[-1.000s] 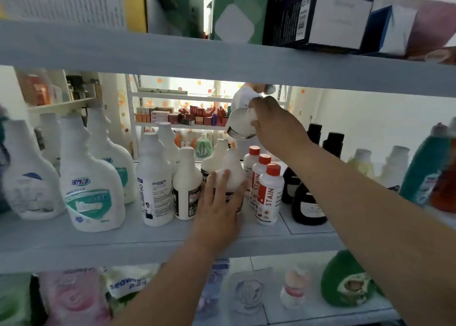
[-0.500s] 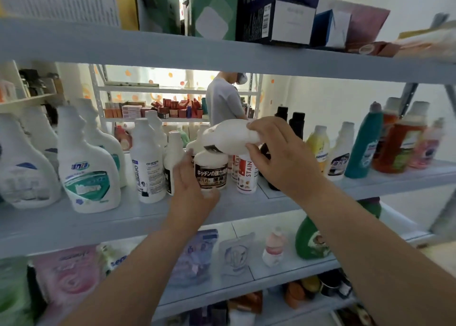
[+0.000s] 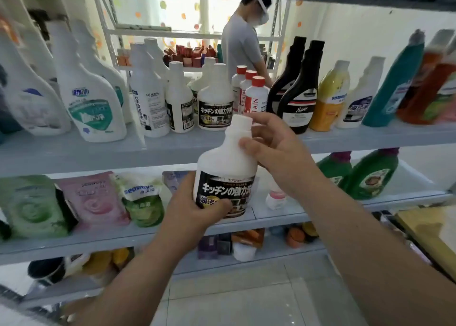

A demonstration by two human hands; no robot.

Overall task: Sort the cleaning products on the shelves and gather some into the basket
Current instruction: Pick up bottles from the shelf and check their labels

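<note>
A white bottle with a black Japanese label (image 3: 225, 167) is held upright in front of the shelves. My left hand (image 3: 195, 209) grips its lower body at the label. My right hand (image 3: 276, 150) holds its neck below the white cap. A matching bottle (image 3: 215, 103) stands on the middle shelf (image 3: 172, 148) among white spray bottles (image 3: 91, 98), red-capped STAIN bottles (image 3: 255, 96) and two black bottles (image 3: 298, 93). No basket is in view.
Yellow, white, teal and orange bottles (image 3: 394, 86) fill the shelf's right end. Refill pouches (image 3: 91, 200) and green bottles (image 3: 370, 175) lie on the lower shelf. A person in a grey shirt (image 3: 243, 42) stands behind the rack. A yellow board (image 3: 431, 232) sits at lower right.
Both hands drew back from the middle shelf and came down. The bottle held sideways up high is now upright in both hands, in front of the lower shelf.
</note>
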